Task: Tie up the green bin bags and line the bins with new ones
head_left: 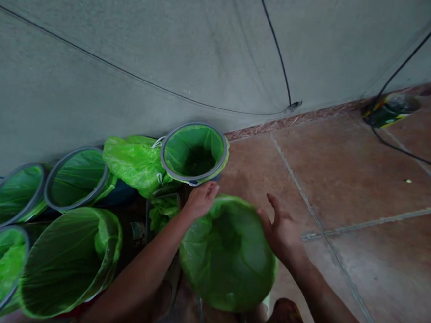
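A bin lined with a green plastic bag [227,256] stands right in front of me on the floor. My left hand [201,199] rests on the far left edge of its bag, fingers curled over the rim. My right hand [280,227] is at the bag's right edge with fingers spread apart, touching or just beside the plastic. Just beyond stands another green-lined bin with a grey ring [194,152] round its top.
Several more green-lined bins [76,176] stand in a cluster at the left against the grey wall [135,38]. A loose green bag [134,163] lies between them. Brown floor tiles [347,180] stretch right; black cables [278,52] run to an object [389,109] by the wall.
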`<state>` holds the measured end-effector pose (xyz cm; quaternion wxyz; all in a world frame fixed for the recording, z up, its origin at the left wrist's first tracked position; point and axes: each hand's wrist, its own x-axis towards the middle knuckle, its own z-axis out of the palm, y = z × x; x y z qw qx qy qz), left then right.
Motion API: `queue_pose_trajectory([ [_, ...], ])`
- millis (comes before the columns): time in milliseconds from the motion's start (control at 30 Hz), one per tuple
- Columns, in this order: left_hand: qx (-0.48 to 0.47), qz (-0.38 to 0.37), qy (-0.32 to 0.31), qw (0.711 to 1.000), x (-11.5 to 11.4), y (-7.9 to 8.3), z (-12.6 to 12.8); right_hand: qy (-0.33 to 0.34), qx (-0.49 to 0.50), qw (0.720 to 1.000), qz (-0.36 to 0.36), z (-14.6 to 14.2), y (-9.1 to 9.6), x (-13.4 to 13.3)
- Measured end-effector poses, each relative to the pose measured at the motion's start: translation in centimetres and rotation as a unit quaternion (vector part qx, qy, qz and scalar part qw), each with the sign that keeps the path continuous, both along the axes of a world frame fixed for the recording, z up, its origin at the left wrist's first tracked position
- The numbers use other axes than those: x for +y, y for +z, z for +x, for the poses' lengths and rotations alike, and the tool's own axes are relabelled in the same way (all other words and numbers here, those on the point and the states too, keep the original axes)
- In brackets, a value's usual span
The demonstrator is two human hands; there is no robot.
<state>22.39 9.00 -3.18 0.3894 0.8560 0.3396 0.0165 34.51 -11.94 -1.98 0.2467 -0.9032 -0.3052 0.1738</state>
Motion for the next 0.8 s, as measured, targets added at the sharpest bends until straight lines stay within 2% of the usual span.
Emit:
queue_pose_trajectory([
  [100, 0.072, -0.022, 0.064, 0.995, 0.7, -1.3, 1.8, 0.079, 0.033, 0.996, -0.018, 1.9, 0.4, 4.5],
  [167, 0.110, -0.033, 0.052, 0.992, 0.9, -1.9, 2.2, 0.119, 0.055, 0.990, -0.059, 2.1, -0.1, 6.5],
  [233, 0.105, -0.060, 0.006, 0.993, 0.8, -2.1, 1.9, 0.150, 0.071, 0.983, -0.083, 1.7, -0.9, 7.3],
  [367, 0.027, -0.097, -0.065, 0.993, 0.1, -1.5, 0.1, 0.215, 0.083, 0.971, -0.062, 1.2, -2.0, 6.2],
  [500, -0.014, -0.048, -0.088, 0.995, -0.6, -1.1, -1.3, 0.278, 0.097, 0.955, -0.030, 1.7, -2.0, 5.3],
  [667, 0.064, 0.087, -0.092, 0.990, -1.8, -1.1, -1.6, 0.291, 0.093, 0.952, -0.010, 1.7, -2.4, 5.3],
  [800, 0.092, 0.124, -0.072, 0.985, -2.4, -0.3, -2.0, 0.253, 0.060, 0.965, -0.024, 1.5, -3.1, 4.9],
])
